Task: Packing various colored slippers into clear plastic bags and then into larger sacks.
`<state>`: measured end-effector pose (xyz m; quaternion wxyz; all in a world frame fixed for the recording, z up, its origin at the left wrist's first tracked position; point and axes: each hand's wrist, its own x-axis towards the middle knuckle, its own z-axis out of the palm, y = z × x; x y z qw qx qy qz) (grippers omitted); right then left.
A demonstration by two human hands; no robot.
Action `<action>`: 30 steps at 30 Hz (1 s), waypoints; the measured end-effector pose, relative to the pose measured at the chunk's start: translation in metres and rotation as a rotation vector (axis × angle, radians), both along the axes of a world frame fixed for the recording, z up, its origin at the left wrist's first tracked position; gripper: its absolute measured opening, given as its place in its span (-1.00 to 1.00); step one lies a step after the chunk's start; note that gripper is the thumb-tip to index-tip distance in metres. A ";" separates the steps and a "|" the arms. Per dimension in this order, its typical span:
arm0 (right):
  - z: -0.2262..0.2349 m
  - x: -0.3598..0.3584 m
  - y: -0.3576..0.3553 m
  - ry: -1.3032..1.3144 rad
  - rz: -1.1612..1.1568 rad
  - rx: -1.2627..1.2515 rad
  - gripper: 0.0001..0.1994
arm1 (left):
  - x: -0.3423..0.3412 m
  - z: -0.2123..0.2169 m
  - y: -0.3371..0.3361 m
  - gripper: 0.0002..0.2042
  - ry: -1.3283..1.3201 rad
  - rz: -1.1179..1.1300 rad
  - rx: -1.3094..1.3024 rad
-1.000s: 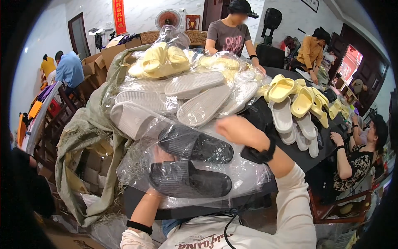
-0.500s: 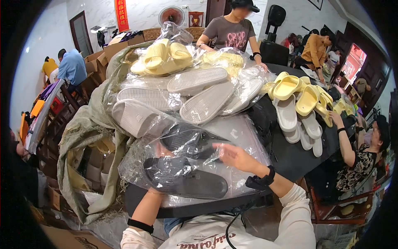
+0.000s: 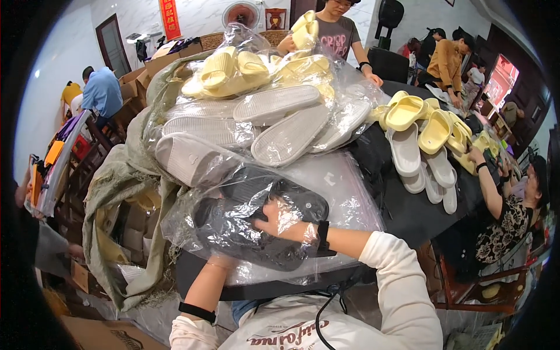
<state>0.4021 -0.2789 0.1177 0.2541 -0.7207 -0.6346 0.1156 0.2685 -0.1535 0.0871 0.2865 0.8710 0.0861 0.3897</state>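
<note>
A pair of black slide slippers [image 3: 274, 251] lies in front of me, with a clear plastic bag [image 3: 184, 224] over and around them. My right hand [image 3: 283, 219] reaches in from the right. Its fingers bend down onto the slippers, and shiny film covers part of the hand. The wrist of my left hand [image 3: 223, 262] comes up at the slippers' near left side. Its fingers are hidden beneath the slippers and the bag. Beneath lies a stack of flat clear bags [image 3: 344, 192]. Just beyond are bagged light grey slippers [image 3: 195, 160].
Bagged yellow slippers [image 3: 233, 73] top the pile. An open woven sack [image 3: 96, 233] stands at the left. Loose yellow slides [image 3: 405, 111] and pale slides [image 3: 402, 151] rest on the black table [image 3: 408, 219]. One person [image 3: 335, 41] works opposite, another [image 3: 504, 216] at the right.
My right hand has moved left and down onto the black slippers, which have drawn together under the film. My left fingers have gone out of sight. The person opposite has lifted yellow slippers.
</note>
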 end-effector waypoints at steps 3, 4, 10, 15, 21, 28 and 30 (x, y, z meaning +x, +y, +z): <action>0.029 0.009 -0.010 0.092 0.079 0.029 -0.54 | -0.002 0.006 0.002 -0.47 -0.031 0.004 -0.012; 0.038 0.016 -0.017 0.056 0.122 0.002 -0.55 | -0.001 0.010 0.007 -0.47 -0.042 0.005 -0.015; 0.032 0.071 -0.066 -0.126 0.362 -0.117 -0.59 | 0.011 -0.004 0.001 -0.57 -0.308 0.195 -0.958; 0.030 0.095 -0.092 -0.039 0.367 -0.325 -0.54 | -0.009 0.012 0.046 -0.51 -0.278 -0.233 -1.480; 0.139 0.126 -0.139 -0.197 0.229 -0.887 -0.69 | -0.018 0.039 0.029 -0.45 0.449 0.053 -0.635; 0.295 0.036 -0.203 0.297 -0.375 0.627 -0.64 | -0.010 -0.008 0.026 -0.71 0.249 0.163 -0.814; 0.292 0.036 -0.193 0.300 -0.392 0.620 -0.64 | -0.011 -0.005 0.020 -0.75 0.125 0.169 -0.946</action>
